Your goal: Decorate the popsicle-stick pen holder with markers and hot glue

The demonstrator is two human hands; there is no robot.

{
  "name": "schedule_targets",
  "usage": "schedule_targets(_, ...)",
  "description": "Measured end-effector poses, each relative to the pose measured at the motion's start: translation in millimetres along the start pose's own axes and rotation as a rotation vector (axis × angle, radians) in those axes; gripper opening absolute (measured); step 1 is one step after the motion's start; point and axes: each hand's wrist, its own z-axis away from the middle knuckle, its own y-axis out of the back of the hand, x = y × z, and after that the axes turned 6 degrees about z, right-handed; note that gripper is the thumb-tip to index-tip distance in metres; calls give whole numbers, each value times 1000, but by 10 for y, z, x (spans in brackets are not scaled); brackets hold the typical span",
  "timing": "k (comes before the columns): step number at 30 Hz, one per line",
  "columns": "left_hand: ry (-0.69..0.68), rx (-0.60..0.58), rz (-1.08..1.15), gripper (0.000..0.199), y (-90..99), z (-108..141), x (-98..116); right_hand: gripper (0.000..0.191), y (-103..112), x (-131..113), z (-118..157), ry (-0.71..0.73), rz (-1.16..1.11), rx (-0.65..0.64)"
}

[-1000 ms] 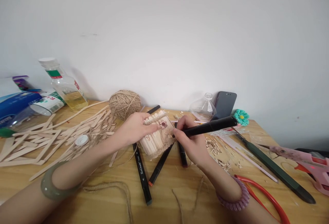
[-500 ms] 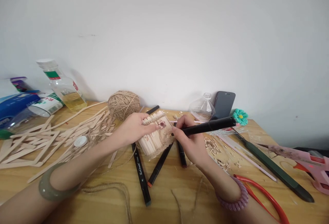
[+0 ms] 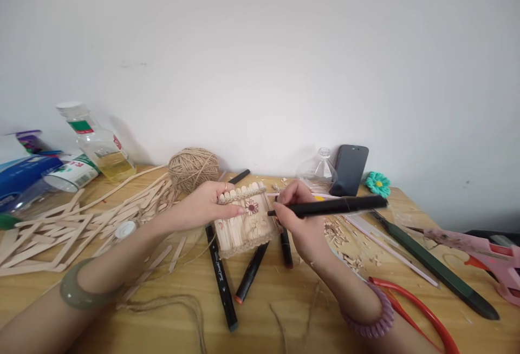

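My left hand (image 3: 209, 202) is closed on the left side of a small popsicle-stick holder (image 3: 232, 235), its thumb across the front. Twine runs along the holder's upper and lower edges, and a dark red flower drawing (image 3: 252, 207) shows on the face. In my right hand (image 3: 298, 218) is a black marker (image 3: 337, 206), held like a pen with its tip close to the holder's right side; whether it touches I cannot tell. Below the holder lie a black marker with a teal end (image 3: 222, 283) and one with an orange end (image 3: 249, 277).
Loose popsicle sticks (image 3: 57, 240) spread across the left, near a ball of twine (image 3: 194, 169) and a glass bottle (image 3: 101, 145). At right are a phone (image 3: 351, 169), a green-handled tool (image 3: 436, 264), a pink glue gun (image 3: 483, 254) and red-handled pliers or scissors (image 3: 426, 316).
The holder has turned in my left hand so its top edge lies more level. The black marker has tipped flatter, its tip still near the holder's right side.
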Motion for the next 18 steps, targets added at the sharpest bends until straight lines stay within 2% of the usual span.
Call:
schedule_targets(3,-16,-6,-10,33,-2,-2,-5,21,1,-52,47,57,91,-119)
schedule_targets(5,-11,-11,-7,34,-4,-5,-10,20,-8,-63,70,80,102,-149)
schedule_targets(18,5,4,42,34,-7,-17,-3,21,11,-36,68,133,142,-170)
